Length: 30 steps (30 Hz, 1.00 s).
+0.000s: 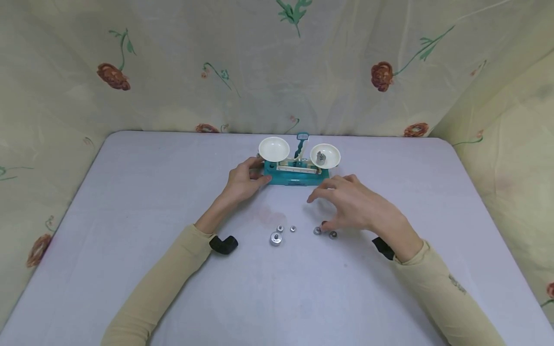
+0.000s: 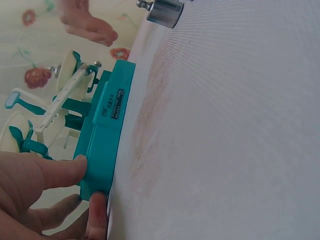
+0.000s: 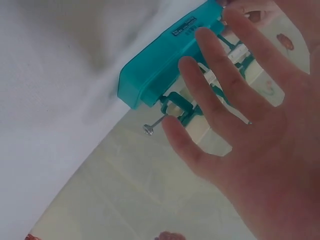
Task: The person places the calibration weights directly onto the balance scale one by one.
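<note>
A small teal balance scale (image 1: 296,180) with two white pans stands near the back of the table. My left hand (image 1: 244,181) grips the left end of its base, thumb on the front and fingers around the end, as the left wrist view shows. The right pan (image 1: 332,154) carries metal weights (image 1: 321,158); the left pan (image 1: 274,149) holds nothing. My right hand (image 1: 352,204) hovers in front of the scale's right end, fingers spread and holding nothing. Its thumb overlaps a group of small weights (image 1: 317,231) in the head view.
Left of that group sit a large cylindrical weight (image 1: 276,239) and two smaller ones, one a little apart (image 1: 293,228). A pale cloth covers the table (image 1: 173,192). Behind it hangs a flowered curtain (image 1: 259,62).
</note>
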Available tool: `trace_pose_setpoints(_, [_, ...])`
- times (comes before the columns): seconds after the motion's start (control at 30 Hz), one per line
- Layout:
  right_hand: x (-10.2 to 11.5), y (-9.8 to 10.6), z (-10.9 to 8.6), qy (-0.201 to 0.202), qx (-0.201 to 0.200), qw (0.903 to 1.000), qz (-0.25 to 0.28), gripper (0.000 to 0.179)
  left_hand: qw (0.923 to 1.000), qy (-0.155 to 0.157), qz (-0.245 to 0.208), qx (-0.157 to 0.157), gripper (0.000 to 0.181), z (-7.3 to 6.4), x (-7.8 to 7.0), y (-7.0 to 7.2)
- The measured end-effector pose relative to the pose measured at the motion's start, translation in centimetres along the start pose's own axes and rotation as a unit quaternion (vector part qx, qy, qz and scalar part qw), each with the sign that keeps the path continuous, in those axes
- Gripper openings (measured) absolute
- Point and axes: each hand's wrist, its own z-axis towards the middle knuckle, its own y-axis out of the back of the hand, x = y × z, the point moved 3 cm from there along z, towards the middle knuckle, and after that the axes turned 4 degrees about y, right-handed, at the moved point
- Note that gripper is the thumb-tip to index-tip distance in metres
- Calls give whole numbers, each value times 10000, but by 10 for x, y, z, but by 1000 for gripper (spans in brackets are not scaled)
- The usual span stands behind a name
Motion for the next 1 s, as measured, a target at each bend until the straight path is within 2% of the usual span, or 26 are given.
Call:
trace_pose_setpoints(0.53, [0,-3,2,-66,89,9999,-56,57,10000,12,-72,7,61,0,1,-1])
trace_pose_setpoints(0.73, [-3,-7,4,-202,144,9996,-119,54,10000,25,-46,13,62,0,1,-1])
trace_pose_setpoints(1.0, [-6,-13,6,-68,-23,9995,-314,40,10000,11,-58,6,62,1,1,-1])
